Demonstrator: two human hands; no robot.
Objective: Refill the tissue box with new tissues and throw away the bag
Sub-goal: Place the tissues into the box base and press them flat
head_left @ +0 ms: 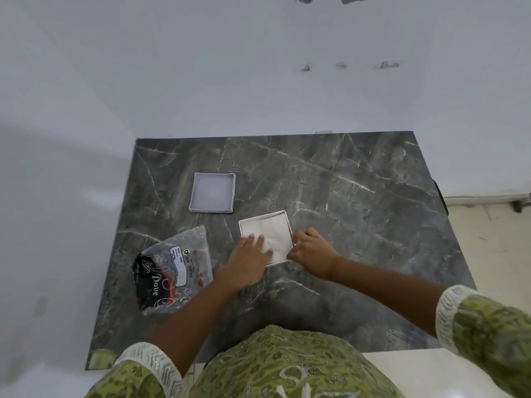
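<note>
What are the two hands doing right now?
Left hand: open, pressing flat on the white tissues in the square white tissue box.
Right hand: curled at the box's right edge; grip cannot be told.

Table top (pixel 344 196): dark grey marble-look stone, white veins, smooth, a dull sheen seen.

Tissue box (pixel 260 216): white, hard, looks like plastic, matt; thin smooth rim. Tissues (pixel 273 231) inside: white paper, soft, matt, faintly creased.

Lid (pixel 212 196): pale grey, looks like plastic, smooth, slightly translucent in the flat middle.

Bag (pixel 175 271): thin clear plastic film, crinkled, glossy, printed in black and red, with a white label.

Sleeves (pixel 485 331): green patterned cloth, matt; cuffs edged in white woven trim.

Wall (pixel 230 67): white, matt, scuffed with grey marks high up.

Floor (pixel 494 254): pale tile, smooth, slightly glossy.
</note>
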